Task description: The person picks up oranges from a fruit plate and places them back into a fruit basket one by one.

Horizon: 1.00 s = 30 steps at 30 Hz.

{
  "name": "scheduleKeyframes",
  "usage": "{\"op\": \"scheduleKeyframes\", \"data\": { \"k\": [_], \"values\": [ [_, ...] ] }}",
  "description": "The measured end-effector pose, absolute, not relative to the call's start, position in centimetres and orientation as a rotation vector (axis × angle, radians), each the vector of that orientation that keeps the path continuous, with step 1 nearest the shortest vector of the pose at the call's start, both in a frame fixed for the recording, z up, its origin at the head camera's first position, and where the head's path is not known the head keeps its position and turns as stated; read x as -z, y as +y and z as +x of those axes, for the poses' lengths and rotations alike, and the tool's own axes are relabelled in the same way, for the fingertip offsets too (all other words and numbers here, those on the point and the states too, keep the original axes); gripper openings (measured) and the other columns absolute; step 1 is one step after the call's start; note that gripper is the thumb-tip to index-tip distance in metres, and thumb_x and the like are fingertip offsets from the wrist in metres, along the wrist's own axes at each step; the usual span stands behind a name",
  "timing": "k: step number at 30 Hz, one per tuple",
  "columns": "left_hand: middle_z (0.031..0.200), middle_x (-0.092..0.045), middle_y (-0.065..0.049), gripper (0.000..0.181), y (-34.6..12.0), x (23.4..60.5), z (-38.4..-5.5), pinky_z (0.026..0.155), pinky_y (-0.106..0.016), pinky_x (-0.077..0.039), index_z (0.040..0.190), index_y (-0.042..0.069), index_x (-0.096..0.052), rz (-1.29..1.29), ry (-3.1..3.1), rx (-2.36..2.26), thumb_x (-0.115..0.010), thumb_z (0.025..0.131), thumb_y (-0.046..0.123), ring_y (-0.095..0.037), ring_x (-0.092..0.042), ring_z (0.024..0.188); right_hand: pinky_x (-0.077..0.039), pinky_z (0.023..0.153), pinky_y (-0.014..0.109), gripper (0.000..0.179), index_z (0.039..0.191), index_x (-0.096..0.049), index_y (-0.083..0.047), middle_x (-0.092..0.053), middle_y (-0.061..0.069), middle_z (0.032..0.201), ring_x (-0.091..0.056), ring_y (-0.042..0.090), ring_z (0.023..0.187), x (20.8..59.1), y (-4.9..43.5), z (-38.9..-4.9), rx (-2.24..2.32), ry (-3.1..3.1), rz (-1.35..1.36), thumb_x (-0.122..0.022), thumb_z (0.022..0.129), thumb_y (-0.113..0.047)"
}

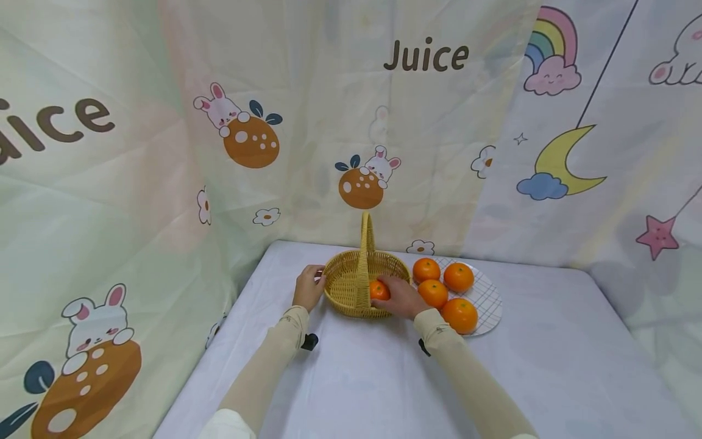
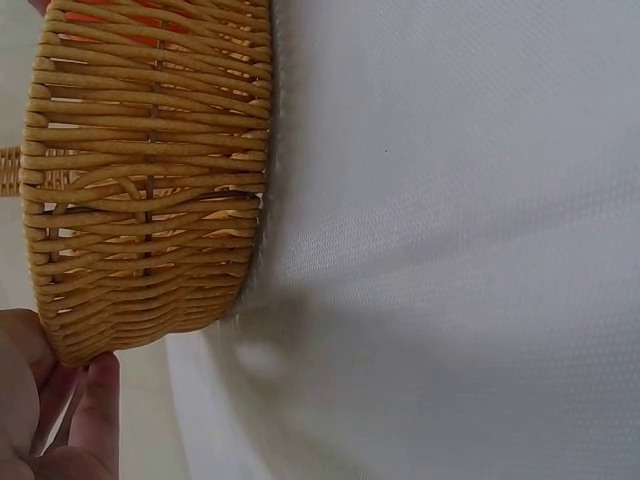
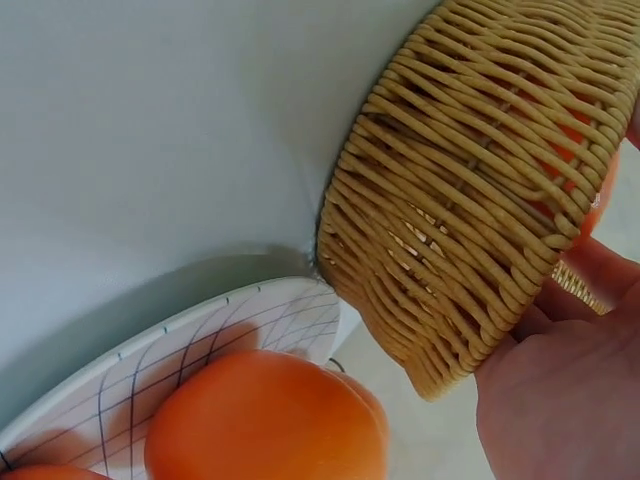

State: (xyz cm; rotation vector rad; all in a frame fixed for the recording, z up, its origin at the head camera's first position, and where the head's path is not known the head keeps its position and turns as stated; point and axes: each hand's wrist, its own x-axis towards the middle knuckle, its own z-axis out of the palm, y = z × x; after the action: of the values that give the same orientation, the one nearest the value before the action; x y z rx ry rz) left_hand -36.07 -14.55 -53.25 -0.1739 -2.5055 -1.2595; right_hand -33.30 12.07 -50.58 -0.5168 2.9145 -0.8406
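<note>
A yellow-brown wicker basket with an upright arched handle stands on the table. My left hand holds its left rim with the fingertips; in the left wrist view, the fingers meet the rim at the lower left. Inside the basket's right half, my right hand grips an orange, reaching over the right rim. In the right wrist view, that orange shows partly behind the weave, its lower part hidden by the basket wall.
Right of the basket, a white plate with a dark grid pattern bears several oranges. Its edge lies close against the basket's base. A white cloth covers the table, and printed curtains hang behind and at both sides.
</note>
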Motion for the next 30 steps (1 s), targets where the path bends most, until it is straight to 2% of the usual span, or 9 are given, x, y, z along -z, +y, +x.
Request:
{"op": "scheduleKeyframes", "data": {
  "k": [19, 30],
  "values": [
    [0.121, -0.059, -0.021, 0.028, -14.3, 52.7, -35.8, 0.090, -0.036, -0.056, 0.120, -0.005, -0.062, -0.162, -2.520, 1.263, -0.061, 0.093, 0.001, -0.030, -0.062, 0.107, -0.050, 0.099, 0.046, 0.076, 0.144, -0.045, -0.012, -0.050, 0.010, 0.139, -0.053, 0.027, 0.117, 50.8, 12.2, -33.0, 0.905, 2.928, -0.482, -0.073, 0.084, -0.047],
    [0.117, -0.061, -0.016, 0.026, -14.4, 53.1, -35.9, 0.090, -0.034, -0.057, 0.119, -0.004, -0.063, -0.158, -2.491, 1.251, -0.063, 0.093, 0.000, -0.029, -0.063, 0.106, -0.038, 0.109, 0.055, 0.077, 0.145, -0.045, -0.007, -0.047, 0.011, 0.145, -0.042, 0.033, 0.133, 49.7, 13.7, -32.6, 1.054, 2.898, -0.567, -0.074, 0.085, -0.045]
  ]
}}
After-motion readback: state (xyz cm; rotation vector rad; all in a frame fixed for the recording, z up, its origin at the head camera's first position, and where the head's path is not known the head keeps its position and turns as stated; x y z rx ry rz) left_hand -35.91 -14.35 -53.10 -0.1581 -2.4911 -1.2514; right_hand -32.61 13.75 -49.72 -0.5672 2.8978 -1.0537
